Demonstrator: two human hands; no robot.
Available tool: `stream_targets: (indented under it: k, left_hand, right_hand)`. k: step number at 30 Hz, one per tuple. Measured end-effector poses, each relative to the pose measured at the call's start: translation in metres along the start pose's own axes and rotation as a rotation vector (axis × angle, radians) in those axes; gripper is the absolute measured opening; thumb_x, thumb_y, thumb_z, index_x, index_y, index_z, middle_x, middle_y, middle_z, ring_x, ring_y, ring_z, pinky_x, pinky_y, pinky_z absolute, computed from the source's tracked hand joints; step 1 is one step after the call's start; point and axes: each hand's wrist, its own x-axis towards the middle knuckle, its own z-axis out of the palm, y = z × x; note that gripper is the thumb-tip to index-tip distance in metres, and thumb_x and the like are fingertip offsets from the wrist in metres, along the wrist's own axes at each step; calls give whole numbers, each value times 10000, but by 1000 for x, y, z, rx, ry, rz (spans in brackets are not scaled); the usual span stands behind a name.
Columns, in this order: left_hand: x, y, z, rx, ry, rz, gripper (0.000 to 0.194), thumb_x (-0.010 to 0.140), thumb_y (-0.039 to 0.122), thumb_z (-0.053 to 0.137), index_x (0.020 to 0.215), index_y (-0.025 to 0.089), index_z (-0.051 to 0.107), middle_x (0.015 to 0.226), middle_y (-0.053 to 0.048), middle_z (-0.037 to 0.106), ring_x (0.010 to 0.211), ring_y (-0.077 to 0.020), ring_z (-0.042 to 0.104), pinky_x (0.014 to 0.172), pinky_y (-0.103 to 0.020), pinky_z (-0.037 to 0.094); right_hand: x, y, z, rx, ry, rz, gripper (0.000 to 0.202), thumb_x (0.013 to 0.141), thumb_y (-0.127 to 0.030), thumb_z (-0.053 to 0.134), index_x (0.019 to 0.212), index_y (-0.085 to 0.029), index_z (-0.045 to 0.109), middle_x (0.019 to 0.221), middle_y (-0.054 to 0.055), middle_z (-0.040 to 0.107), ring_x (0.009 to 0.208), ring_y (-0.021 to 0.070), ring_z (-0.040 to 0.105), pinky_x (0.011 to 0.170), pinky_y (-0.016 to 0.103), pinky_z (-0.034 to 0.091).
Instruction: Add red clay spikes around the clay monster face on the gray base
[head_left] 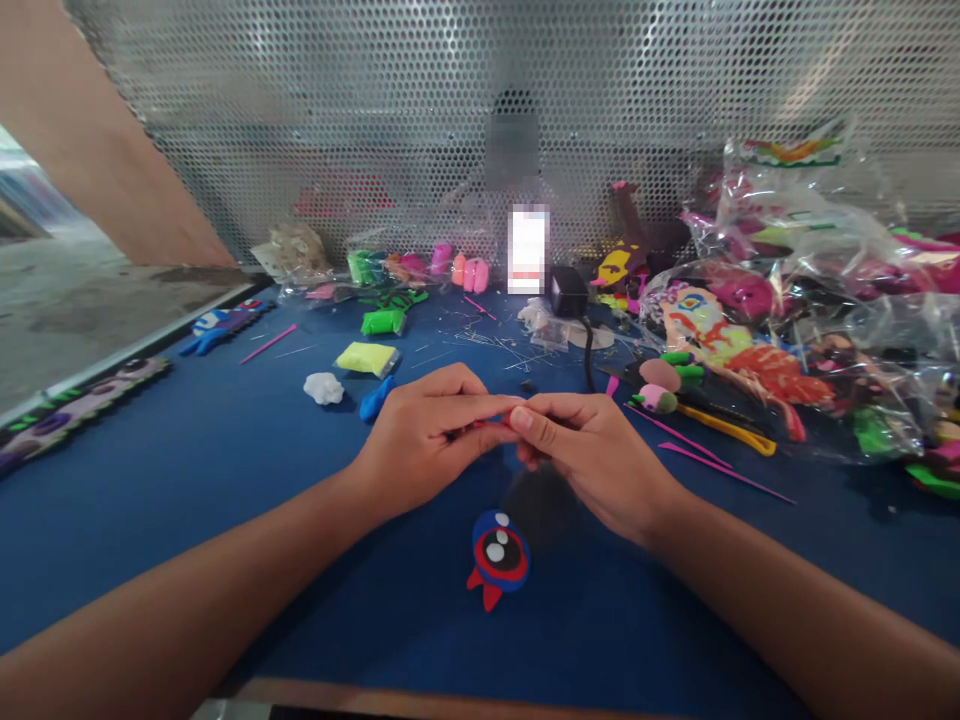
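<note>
My left hand (431, 425) and my right hand (581, 440) meet above the middle of the blue table. Between their pinched fingertips shows a little red modelling clay (507, 419), mostly hidden by the fingers. Just below them, a flat clay figure (500, 556) lies on the table, with a blue body, a red-ringed black eye, white spots and two red points. A lump of blue clay (376, 399) sits beside my left hand, partly covered by it. Farther left are a white clay lump (324, 388) and a yellow clay packet (367, 358).
Pink modelling tools (726, 472) and yellow-handled scissors (731, 430) lie to the right, near plastic bags (810, 340) of clay pieces. A lit phone (528, 250) leans at the back by a black box (568, 291) with a cable. Finished clay strips (90, 405) line the left edge.
</note>
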Motion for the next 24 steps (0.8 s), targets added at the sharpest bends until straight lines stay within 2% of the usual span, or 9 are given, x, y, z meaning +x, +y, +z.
stream_targets:
  k: [3, 9, 13, 19, 24]
  left_hand:
    - [-1, 2, -1, 55, 68, -6, 131, 808, 215, 704, 932, 229, 744, 724, 15, 621, 614, -72, 558, 559, -178, 463]
    - [2, 2, -2, 57, 34, -20, 124, 830, 217, 679, 935, 219, 746, 752, 4, 651, 650, -83, 591, 593, -190, 475]
    - [4, -1, -2, 51, 7, -55, 151, 843, 193, 658, 970, 219, 737, 769, 2, 639, 661, -83, 584, 597, -187, 467]
    - [2, -4, -1, -9, -74, -1, 231, 830, 142, 655, 1035, 229, 717, 748, 6, 602, 644, -78, 564, 576, -182, 455]
    - [1, -5, 0, -6, -74, -6, 273, 824, 147, 658, 1085, 216, 699, 763, -8, 611, 655, -87, 572, 591, -198, 477]
  right_hand:
    - [-1, -2, -1, -79, -11, -13, 279, 836, -437, 643, 744, -184, 717, 635, 6, 583, 619, 124, 501, 580, 267, 380]
    - [0, -1, 1, -53, 12, -31, 385, 885, -474, 559, 693, -163, 678, 663, 21, 592, 631, 131, 523, 596, 282, 403]
    - [0, 2, 1, -2, 17, -2, 310, 852, -459, 613, 800, -169, 711, 670, 13, 593, 626, 127, 522, 591, 278, 409]
    - [1, -1, 2, 16, 23, 62, 247, 795, -416, 692, 842, -174, 706, 663, -1, 605, 611, 110, 519, 582, 250, 409]
    - [1, -7, 4, -153, 17, 30, 233, 879, -400, 586, 843, -180, 651, 646, -11, 605, 589, 106, 543, 582, 245, 432]
